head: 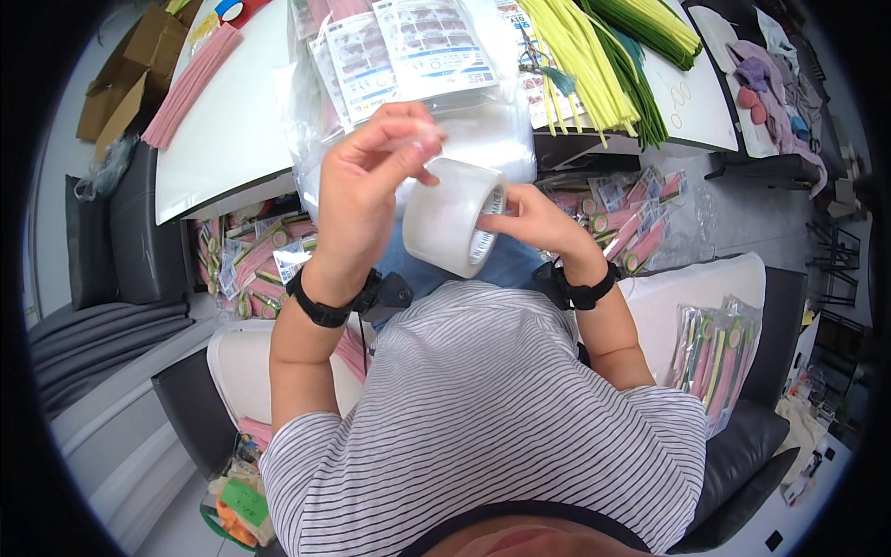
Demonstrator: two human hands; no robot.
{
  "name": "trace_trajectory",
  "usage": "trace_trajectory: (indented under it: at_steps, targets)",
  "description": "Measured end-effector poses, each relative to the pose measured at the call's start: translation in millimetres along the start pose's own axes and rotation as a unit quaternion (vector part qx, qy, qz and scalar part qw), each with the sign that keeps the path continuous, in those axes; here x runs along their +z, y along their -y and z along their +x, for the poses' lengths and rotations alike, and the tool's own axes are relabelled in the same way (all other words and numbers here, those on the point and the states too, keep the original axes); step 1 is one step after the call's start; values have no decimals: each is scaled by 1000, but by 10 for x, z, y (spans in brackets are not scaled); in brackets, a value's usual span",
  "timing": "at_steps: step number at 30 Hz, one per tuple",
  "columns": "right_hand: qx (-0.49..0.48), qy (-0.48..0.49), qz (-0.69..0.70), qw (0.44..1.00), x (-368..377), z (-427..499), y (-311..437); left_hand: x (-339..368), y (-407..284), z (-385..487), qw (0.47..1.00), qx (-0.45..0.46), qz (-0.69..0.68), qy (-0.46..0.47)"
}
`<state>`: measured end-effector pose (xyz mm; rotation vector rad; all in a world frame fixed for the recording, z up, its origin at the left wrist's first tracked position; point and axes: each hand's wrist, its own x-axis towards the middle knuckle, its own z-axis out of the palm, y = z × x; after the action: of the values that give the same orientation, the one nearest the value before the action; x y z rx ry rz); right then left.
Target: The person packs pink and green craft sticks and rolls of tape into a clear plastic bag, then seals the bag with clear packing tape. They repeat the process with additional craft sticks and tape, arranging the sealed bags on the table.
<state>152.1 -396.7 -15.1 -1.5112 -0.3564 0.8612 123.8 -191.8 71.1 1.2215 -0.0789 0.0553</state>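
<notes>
A wide roll of clear packing tape (pixel 445 216) is held tilted above my lap. My right hand (pixel 539 219) grips it from the right, fingers through the printed cardboard core. Above the roll's left side, my left hand (pixel 372 167) is raised with thumb and fingers pinched on a small translucent piece, which looks like the tape's loose end. Just beyond my hands, a stack of clear plastic bags (pixel 480 132) hangs over the table's front edge. Printed instruction sheets (pixel 438 49) in clear sleeves lie on top of it.
The white table (pixel 237 153) carries pink pipe cleaners (pixel 191 87) at left, with yellow (pixel 578 63) and green ones (pixel 644 104) at right. Packed kits (pixel 261 268) crowd the space under the table. More bagged kits (pixel 717 355) rest on the sofa at my right. A cardboard box (pixel 132 76) stands far left.
</notes>
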Motion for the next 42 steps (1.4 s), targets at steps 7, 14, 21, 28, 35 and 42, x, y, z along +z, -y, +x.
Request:
trace_trajectory:
  at_steps: [7,14,21,28,35,42]
  targets:
    - [-299,-237,-40,924,103,-257,529,61,-12,-110,996,-29,78,25]
    - [-394,-304,-230,836,184,-122,782,82,-42,-93,993,-34,93,56]
    - [-419,-385,-350,744,125,-235,824,217,-6,-77,995,-54,22,82]
    - [-389,-318,-171,848,-78,-553,1014,116,-91,-48,997,-24,63,29]
    - [-387,-162,-389,820,182,-263,1035,125,-177,-58,987,-9,156,49]
    - [-362,-306,-479,739,248,-51,1061,210,-159,-91,987,-31,150,53]
